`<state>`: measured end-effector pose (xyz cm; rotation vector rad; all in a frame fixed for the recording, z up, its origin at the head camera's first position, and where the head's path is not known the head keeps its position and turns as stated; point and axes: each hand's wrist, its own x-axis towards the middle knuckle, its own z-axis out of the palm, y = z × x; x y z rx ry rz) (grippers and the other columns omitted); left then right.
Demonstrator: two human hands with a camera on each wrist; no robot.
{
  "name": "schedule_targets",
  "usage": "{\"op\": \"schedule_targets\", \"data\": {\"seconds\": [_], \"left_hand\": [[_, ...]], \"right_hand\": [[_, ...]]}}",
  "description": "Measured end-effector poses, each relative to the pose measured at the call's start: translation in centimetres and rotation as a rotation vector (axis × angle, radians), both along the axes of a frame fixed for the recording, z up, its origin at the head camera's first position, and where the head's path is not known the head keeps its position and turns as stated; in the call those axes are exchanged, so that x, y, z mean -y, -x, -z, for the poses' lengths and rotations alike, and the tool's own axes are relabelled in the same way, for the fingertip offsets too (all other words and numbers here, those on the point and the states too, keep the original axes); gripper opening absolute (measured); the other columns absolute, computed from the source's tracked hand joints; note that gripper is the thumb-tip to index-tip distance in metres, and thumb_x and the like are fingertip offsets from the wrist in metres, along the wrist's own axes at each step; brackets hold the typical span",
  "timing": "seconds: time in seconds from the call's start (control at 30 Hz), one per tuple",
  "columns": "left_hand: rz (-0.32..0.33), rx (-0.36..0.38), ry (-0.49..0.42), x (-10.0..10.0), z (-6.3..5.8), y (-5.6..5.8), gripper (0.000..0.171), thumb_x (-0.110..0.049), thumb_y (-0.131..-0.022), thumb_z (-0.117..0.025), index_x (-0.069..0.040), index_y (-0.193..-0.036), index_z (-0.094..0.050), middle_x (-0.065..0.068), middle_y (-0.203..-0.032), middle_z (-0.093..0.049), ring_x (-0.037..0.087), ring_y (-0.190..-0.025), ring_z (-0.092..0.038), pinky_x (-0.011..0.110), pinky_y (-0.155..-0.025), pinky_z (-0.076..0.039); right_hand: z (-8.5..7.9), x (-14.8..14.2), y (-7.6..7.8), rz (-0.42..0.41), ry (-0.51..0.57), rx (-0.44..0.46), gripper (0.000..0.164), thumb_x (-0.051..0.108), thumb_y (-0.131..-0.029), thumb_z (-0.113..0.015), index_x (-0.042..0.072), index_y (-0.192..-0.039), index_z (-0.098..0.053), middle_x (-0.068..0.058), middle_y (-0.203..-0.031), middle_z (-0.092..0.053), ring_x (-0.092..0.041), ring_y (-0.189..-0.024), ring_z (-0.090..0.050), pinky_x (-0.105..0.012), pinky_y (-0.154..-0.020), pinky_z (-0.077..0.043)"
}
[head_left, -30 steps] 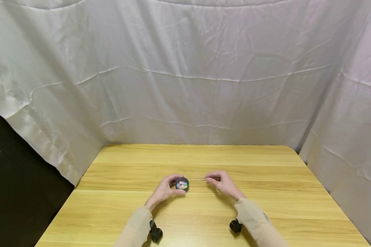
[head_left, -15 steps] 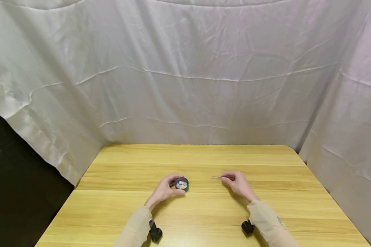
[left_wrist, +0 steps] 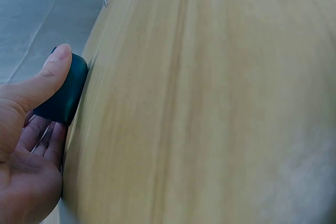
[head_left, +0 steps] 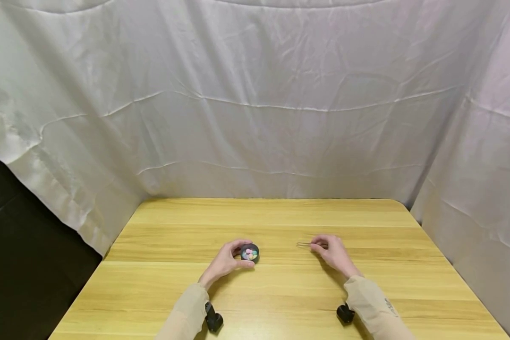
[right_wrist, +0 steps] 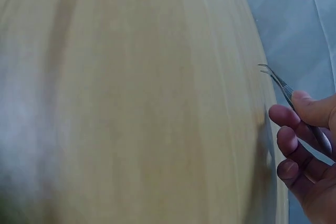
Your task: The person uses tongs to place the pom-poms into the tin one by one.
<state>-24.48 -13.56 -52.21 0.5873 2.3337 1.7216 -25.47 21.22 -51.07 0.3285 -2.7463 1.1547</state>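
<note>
My left hand (head_left: 224, 262) holds a small dark round container (head_left: 250, 246) between thumb and fingers on the table. Several pastel-coloured pieces (head_left: 250, 254), pink, green and yellow among them, lie inside it. In the left wrist view the container (left_wrist: 74, 88) shows its smooth dark green-blue side, with the thumb against it. Off to the right, my right hand (head_left: 333, 253) pinches a pair of metal tweezers (right_wrist: 286, 89) between thumb and forefinger. Their bent tips are slightly apart, with nothing visible between them, and point left toward the container.
Both hands work over a wood-grain table (head_left: 280, 302). Pale grey cloth (head_left: 255, 141) hangs behind the table and along its sides. A black surface (head_left: 25, 245) shows at the far left. Black wrist cameras (head_left: 214, 322) sit below each forearm.
My right hand has moved right with the tweezers, away from the container, slowing in the last half second. The left hand and the container have stayed in place.
</note>
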Motion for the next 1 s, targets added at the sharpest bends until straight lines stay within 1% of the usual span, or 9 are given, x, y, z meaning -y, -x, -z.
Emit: {"op": "schedule_targets", "data": {"seconds": [0.1,0.17,0.27,0.37,0.5,0.67,0.8,0.93,1.0], "left_hand": [[-0.003,0.001,0.002,-0.03,-0.03,-0.03,0.060,-0.009,-0.083,-0.082,0.001,-0.137,-0.056,0.025,-0.135,-0.060,0.040,-0.120,-0.061,0.050,-0.102,-0.052],[-0.004,0.000,0.002,-0.01,-0.07,-0.05,0.061,-0.009,-0.083,-0.082,0.001,-0.137,-0.056,0.025,-0.135,-0.060,0.040,-0.120,-0.061,0.049,-0.102,-0.052],[-0.006,-0.002,0.006,0.02,-0.08,-0.05,0.060,-0.009,-0.083,-0.082,0.001,-0.137,-0.056,0.025,-0.136,-0.060,0.040,-0.120,-0.061,0.049,-0.102,-0.052],[-0.006,-0.006,0.011,0.07,-0.07,-0.01,0.060,-0.009,-0.084,-0.082,0.001,-0.138,-0.056,0.025,-0.136,-0.060,0.039,-0.120,-0.061,0.049,-0.102,-0.052],[-0.004,-0.010,0.016,0.20,-0.05,-0.04,0.061,-0.010,-0.084,-0.081,0.001,-0.138,-0.055,0.024,-0.136,-0.059,0.039,-0.120,-0.061,0.050,-0.102,-0.052],[-0.011,-0.010,0.016,0.22,-0.05,-0.11,0.062,-0.009,-0.084,-0.081,0.003,-0.139,-0.054,0.025,-0.136,-0.059,0.040,-0.121,-0.061,0.051,-0.102,-0.052],[-0.018,-0.006,0.014,0.21,0.00,-0.11,0.062,-0.009,-0.084,-0.082,0.003,-0.138,-0.054,0.024,-0.136,-0.060,0.040,-0.121,-0.061,0.051,-0.103,-0.051],[-0.022,-0.012,0.020,0.24,-0.03,-0.13,0.063,-0.010,-0.083,-0.082,0.003,-0.139,-0.054,0.025,-0.136,-0.060,0.040,-0.121,-0.061,0.051,-0.103,-0.051],[-0.019,-0.022,0.025,0.26,0.01,-0.16,0.065,-0.010,-0.083,-0.082,0.003,-0.140,-0.053,0.024,-0.137,-0.059,0.040,-0.122,-0.060,0.051,-0.104,-0.051]], "right_hand": [[0.02,-0.13,-0.05,0.004,-0.024,-0.014,0.005,0.009,-0.093,-0.071,0.007,-0.094,-0.075,-0.006,-0.091,-0.077,-0.025,-0.090,-0.073,-0.041,-0.083,-0.060],[0.02,-0.20,-0.04,0.009,-0.046,-0.017,0.005,0.011,-0.093,-0.071,0.009,-0.091,-0.074,-0.004,-0.088,-0.076,-0.020,-0.086,-0.072,-0.035,-0.079,-0.059],[-0.07,-0.33,-0.02,0.009,-0.074,-0.016,0.006,0.011,-0.092,-0.072,0.010,-0.087,-0.073,-0.001,-0.084,-0.074,-0.013,-0.077,-0.065,-0.025,-0.070,-0.052],[-0.24,-0.43,-0.06,0.000,-0.102,-0.016,0.008,0.010,-0.091,-0.074,0.010,-0.083,-0.072,0.000,-0.079,-0.071,-0.009,-0.070,-0.055,-0.021,-0.063,-0.043],[-0.38,-0.41,-0.14,-0.009,-0.143,-0.020,0.010,0.011,-0.089,-0.076,0.011,-0.080,-0.071,0.002,-0.073,-0.067,-0.008,-0.065,-0.049,-0.020,-0.058,-0.039],[-0.32,-0.38,-0.18,-0.012,-0.199,-0.016,0.012,0.011,-0.086,-0.079,0.012,-0.078,-0.070,0.003,-0.072,-0.066,-0.008,-0.066,-0.051,-0.022,-0.060,-0.041],[-0.21,-0.36,-0.19,-0.016,-0.190,-0.007,0.011,0.012,-0.085,-0.079,0.012,-0.079,-0.071,0.004,-0.073,-0.066,-0.008,-0.067,-0.054,-0.023,-0.061,-0.043],[0.07,-0.66,-0.08,-0.019,-0.151,-0.003,0.008,0.016,-0.087,-0.078,0.010,-0.087,-0.073,0.000,-0.082,-0.070,-0.011,-0.075,-0.059,-0.027,-0.068,-0.048],[0.33,-0.95,-0.08,-0.007,-0.136,-0.011,0.013,0.019,-0.090,-0.076,0.007,-0.095,-0.074,-0.005,-0.091,-0.072,-0.016,-0.082,-0.063,-0.033,-0.074,-0.053]]}}
